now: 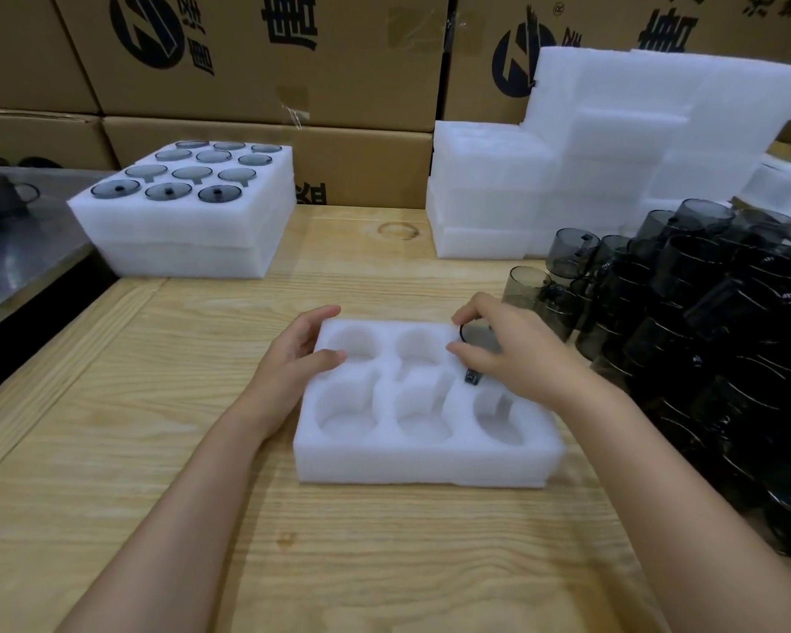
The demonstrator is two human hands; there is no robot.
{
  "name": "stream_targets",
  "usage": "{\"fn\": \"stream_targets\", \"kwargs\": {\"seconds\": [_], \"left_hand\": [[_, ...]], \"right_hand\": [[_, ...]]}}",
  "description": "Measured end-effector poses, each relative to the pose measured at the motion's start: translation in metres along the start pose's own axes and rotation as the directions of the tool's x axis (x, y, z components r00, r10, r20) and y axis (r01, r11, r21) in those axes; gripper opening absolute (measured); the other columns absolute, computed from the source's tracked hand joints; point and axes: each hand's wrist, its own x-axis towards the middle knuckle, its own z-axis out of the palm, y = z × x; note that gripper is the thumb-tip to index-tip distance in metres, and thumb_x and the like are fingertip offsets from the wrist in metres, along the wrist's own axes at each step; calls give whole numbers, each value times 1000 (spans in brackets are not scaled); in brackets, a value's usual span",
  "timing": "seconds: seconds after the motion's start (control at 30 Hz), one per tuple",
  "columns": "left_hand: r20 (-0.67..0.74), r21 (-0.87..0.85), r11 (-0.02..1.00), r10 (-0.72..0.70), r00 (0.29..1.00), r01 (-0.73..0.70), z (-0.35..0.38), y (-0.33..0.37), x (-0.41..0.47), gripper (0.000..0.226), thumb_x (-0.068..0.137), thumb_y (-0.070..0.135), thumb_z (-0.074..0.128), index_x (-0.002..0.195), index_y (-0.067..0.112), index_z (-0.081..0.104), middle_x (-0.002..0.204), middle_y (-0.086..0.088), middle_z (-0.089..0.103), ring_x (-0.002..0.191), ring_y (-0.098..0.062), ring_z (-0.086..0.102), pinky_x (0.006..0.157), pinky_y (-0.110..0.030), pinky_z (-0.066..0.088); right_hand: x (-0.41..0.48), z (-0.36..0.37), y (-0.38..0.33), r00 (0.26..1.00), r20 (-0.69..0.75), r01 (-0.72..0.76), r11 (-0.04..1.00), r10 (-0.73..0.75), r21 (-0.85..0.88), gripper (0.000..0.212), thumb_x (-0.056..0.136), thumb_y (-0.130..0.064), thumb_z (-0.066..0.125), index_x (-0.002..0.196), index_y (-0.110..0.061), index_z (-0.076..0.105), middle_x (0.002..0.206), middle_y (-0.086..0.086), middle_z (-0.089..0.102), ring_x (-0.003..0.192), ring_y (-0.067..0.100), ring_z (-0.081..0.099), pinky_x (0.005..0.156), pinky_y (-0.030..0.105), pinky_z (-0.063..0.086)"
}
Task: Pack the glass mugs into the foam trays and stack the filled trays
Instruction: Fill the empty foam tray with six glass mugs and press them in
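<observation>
Foam tray (425, 459) | left hand (293, 358) spread, gripping edge | right hand (508, 354) pinching mug (478, 340) into corner cell

Upside-down Chinese print on cartons (256, 52)

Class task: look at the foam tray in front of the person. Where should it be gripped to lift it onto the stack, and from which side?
Grip the foam tray by its two short end walls, one hand from each side, fingers under the base. It is wide, flat and soft, and its top is mostly open pockets, so pinching one rim would likely bend it. The left hand already rests at the left end.
</observation>
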Motion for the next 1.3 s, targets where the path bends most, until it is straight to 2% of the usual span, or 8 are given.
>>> {"fn": "stream_targets", "kwargs": {"seconds": [0.1, 0.17, 0.33, 0.67, 0.77, 0.93, 1.1, 1.3], "left_hand": [[1, 0, 1000, 4, 1000, -4, 0, 0, 0, 57, 69, 19, 68, 123, 30, 57, 101, 21, 69, 98, -6, 66, 69, -19, 53], [1, 1, 1000, 2, 1000, -2, 1, 1, 0, 58, 67, 21, 69, 123, 32, 58, 101, 21, 69, 98, -6, 66, 70, -19, 53], [-16, -6, 1000, -6, 1000, 6, 3, 1, -1, 55, 66, 22, 69, 119, 35, 60, 98, 16, 70, 93, -8, 67, 66, -18, 52], [-88, -14, 999, 33, 996, -35, 5, 2, 0, 53, 63, 10, 62, 114, 24, 63, 98, 7, 68, 86, -7, 66, 64, -19, 52], [-122, -9, 999, 52, 991, -54, 4, 2, 0, 53, 60, 9, 59, 112, 20, 63, 95, 6, 67, 82, -6, 65, 63, -18, 52], [-125, -13, 999, 39, 991, -41, 4, 3, 0, 54, 59, 9, 59, 113, 19, 63, 98, 1, 65, 83, -8, 65, 64, -19, 52], [-122, -17, 999, 31, 992, -34, 3, 3, 0, 53, 60, 9, 59, 111, 21, 63, 96, 1, 66, 82, -9, 65, 64, -20, 52], [-119, -39, 999, 32, 992, -37, 4, 3, 0, 54, 61, 8, 59, 114, 17, 62, 92, 4, 67, 79, -7, 66, 62, -20, 52]], "right_hand": [[-1, 7, 6, 996, 87, -6, 1000, 6, -2, 16, 95, -29, 46, 111, -24, 45, 128, -1, 53, 116, 17, 48, 99, 26, 31], [1, 8, 10, 980, 197, 5, 990, 22, -138, 39, 99, -35, 34, 136, -22, 35, 151, -4, 30, 142, 11, 19, 114, 29, -1], [5, 9, 6, 924, 351, -12, 931, 149, -365, 86, 82, -73, 9, 148, -25, -18, 155, -15, -18, 140, 1, -21, 114, 41, -18], [4, 15, 5, 954, 266, -85, 975, 139, -204, 80, 88, -68, 14, 152, -22, 1, 159, -10, 0, 144, 5, -5, 114, 36, -10], [16, 6, 5, 981, 24, -194, 962, 193, 190, 64, 95, -54, 33, 146, -16, 32, 151, -2, 32, 138, 14, 30, 104, 22, 16], [62, -28, 26, 787, -492, -343, 927, 371, 151, 36, 94, -22, 45, 124, -5, 53, 131, 12, 49, 112, 30, 52, 91, 33, 38], [83, -42, 55, 799, -311, -569, 814, 516, -112, 29, 93, -15, 40, 114, 1, 51, 141, 18, 29, 101, 35, 51, 84, 36, 39], [91, -44, 68, 803, -273, -589, 776, 530, -227, 27, 91, 0, 39, 112, 9, 53, 129, 24, 43, 105, 33, 47, 78, 36, 37]]}}
